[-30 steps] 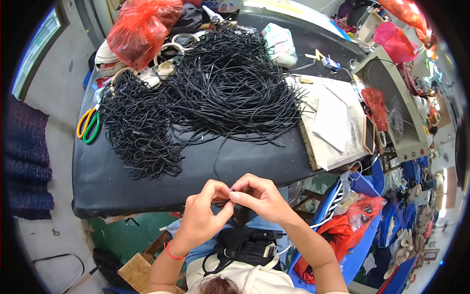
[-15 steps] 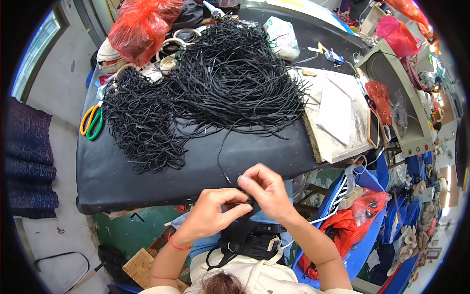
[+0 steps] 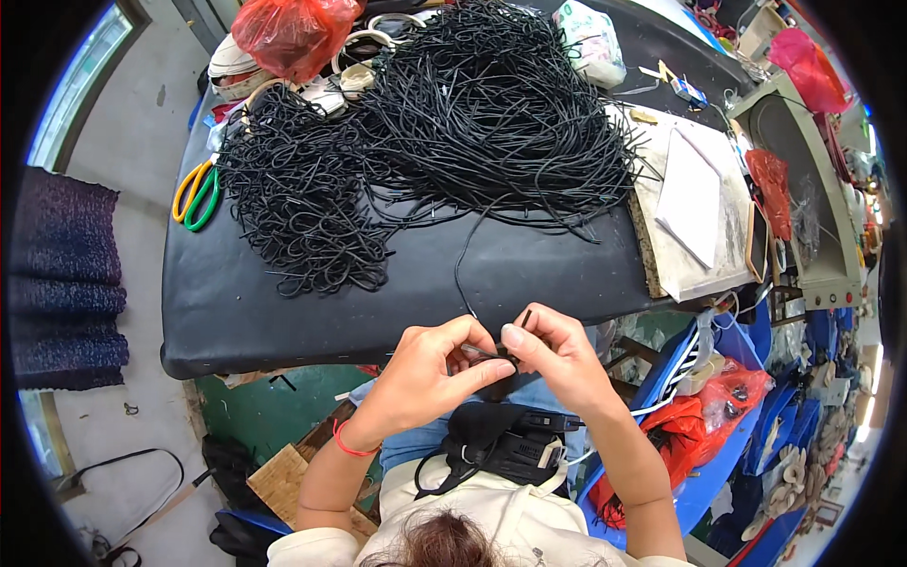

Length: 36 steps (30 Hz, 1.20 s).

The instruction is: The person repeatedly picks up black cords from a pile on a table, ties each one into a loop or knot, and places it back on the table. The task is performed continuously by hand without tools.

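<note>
Left hand (image 3: 427,371) and right hand (image 3: 565,359) pinch black cord (image 3: 487,354), fingers (image 3: 486,375) nearly closed, tangled cord heaps (image 3: 501,132) crowd counter (image 3: 283,326) beside scissors (image 3: 196,197)

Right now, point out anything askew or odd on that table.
One thin black cord strays from the large heap of black cords toward the near edge of the black-covered table, apart from the rest, which looks slightly odd.

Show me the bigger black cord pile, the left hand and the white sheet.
Bigger black cord pile (image 3: 496,128), head view, its middle.
Left hand (image 3: 423,378), head view, near the thumb's base.
White sheet (image 3: 690,200), head view, its centre.
</note>
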Available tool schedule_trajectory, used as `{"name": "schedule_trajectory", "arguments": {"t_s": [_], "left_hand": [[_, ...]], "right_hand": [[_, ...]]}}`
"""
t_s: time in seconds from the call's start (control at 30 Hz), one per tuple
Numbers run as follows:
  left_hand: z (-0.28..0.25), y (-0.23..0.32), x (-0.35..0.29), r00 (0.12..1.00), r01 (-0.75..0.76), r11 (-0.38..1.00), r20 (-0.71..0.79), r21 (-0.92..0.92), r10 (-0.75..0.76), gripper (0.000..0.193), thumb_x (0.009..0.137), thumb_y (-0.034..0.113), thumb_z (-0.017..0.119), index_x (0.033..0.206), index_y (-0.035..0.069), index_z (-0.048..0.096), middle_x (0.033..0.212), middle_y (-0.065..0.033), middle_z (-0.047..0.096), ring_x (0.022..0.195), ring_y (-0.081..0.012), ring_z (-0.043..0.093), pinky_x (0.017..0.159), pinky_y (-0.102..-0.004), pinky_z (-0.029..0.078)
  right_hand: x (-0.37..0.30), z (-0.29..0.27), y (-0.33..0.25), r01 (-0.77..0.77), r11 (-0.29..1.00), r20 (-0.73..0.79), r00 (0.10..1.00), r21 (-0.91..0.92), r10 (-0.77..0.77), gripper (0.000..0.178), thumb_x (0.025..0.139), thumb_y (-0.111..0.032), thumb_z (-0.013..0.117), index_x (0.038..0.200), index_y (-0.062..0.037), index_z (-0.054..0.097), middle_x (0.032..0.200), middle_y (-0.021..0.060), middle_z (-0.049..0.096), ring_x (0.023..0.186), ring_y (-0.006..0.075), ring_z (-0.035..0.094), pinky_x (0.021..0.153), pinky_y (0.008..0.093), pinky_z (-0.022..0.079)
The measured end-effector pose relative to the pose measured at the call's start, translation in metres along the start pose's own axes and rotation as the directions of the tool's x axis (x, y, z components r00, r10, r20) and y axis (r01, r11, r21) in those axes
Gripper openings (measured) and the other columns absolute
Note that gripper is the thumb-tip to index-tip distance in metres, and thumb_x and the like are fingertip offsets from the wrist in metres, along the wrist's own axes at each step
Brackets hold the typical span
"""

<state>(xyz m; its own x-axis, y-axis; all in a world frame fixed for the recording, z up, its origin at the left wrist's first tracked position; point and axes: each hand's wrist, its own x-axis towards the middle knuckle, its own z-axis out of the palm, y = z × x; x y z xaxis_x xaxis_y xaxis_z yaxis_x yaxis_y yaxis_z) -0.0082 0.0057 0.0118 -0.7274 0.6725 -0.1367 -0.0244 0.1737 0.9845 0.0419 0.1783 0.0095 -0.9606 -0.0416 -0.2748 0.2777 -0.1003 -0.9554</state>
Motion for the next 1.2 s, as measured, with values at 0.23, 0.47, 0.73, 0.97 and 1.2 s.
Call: {"name": "schedule_trajectory", "arguments": {"t_s": [0.23,0.47,0.73,0.97,1.2], "left_hand": [[0.015,-0.012,-0.002,0.982,0.189,0.807,0.096,-0.559,-0.164,0.014,0.085,0.013,0.063,0.088,-0.001,0.06,0.073,-0.0008,0.06,0.063,-0.0039,0.052,0.055,-0.019,0.044],[0.035,-0.008,-0.01,0.984,0.045,0.836,-0.122,-0.547,-0.133,0.015,0.084,0.009,0.062,0.094,-0.002,0.06,0.074,-0.0003,0.058,0.059,-0.0032,0.048,0.052,-0.0206,0.04],[0.048,-0.014,-0.01,0.95,-0.114,0.962,-0.31,-0.248,0.032,0.017,0.086,0.009,0.058,0.097,-0.004,0.06,0.068,-0.0014,0.057,0.055,-0.0032,0.047,0.048,-0.0209,0.039],[0.021,-0.016,0.003,0.983,0.076,0.883,-0.112,-0.463,-0.144,0.018,0.087,0.012,0.058,0.1,-0.001,0.059,0.082,-0.0017,0.062,0.073,-0.0046,0.055,0.063,-0.0191,0.045],[0.033,-0.014,0.003,0.95,-0.055,0.894,-0.299,-0.445,-0.091,0.013,0.084,0.01,0.062,0.088,-0.003,0.063,0.074,-0.0034,0.064,0.069,-0.0063,0.058,0.062,-0.0211,0.047]], "right_hand": [[-0.002,0.007,0.01,0.094,0.995,-0.123,0.989,0.045,-0.088,0.03,0.089,-0.024,0.058,0.067,-0.0079,0.046,0.059,-0.0071,0.04,0.054,0.001,0.033,0.047,0.0188,0.027],[-0.003,0.009,0.006,0.2,0.975,-0.238,0.946,-0.097,-0.218,0.031,0.089,-0.017,0.057,0.064,-0.0078,0.042,0.058,-0.0077,0.037,0.054,0.0012,0.028,0.045,0.0203,0.023],[0.004,0.007,0.001,0.201,0.971,-0.339,0.911,-0.133,-0.235,0.031,0.088,-0.014,0.059,0.062,-0.0071,0.042,0.057,-0.0083,0.035,0.054,0.0001,0.027,0.045,0.0198,0.021],[-0.003,-0.007,-0.006,-0.028,0.986,-0.222,0.973,0.165,0.065,0.02,0.088,-0.022,0.06,0.088,-0.0024,0.057,0.071,-0.001,0.055,0.063,0.0042,0.048,0.058,0.0185,0.04],[-0.01,0.001,0.003,0.023,0.991,-0.183,0.983,0.134,0.002,0.017,0.086,-0.018,0.062,0.087,-0.0009,0.058,0.072,-0.0014,0.056,0.064,0.0033,0.047,0.056,0.0183,0.038]]}}
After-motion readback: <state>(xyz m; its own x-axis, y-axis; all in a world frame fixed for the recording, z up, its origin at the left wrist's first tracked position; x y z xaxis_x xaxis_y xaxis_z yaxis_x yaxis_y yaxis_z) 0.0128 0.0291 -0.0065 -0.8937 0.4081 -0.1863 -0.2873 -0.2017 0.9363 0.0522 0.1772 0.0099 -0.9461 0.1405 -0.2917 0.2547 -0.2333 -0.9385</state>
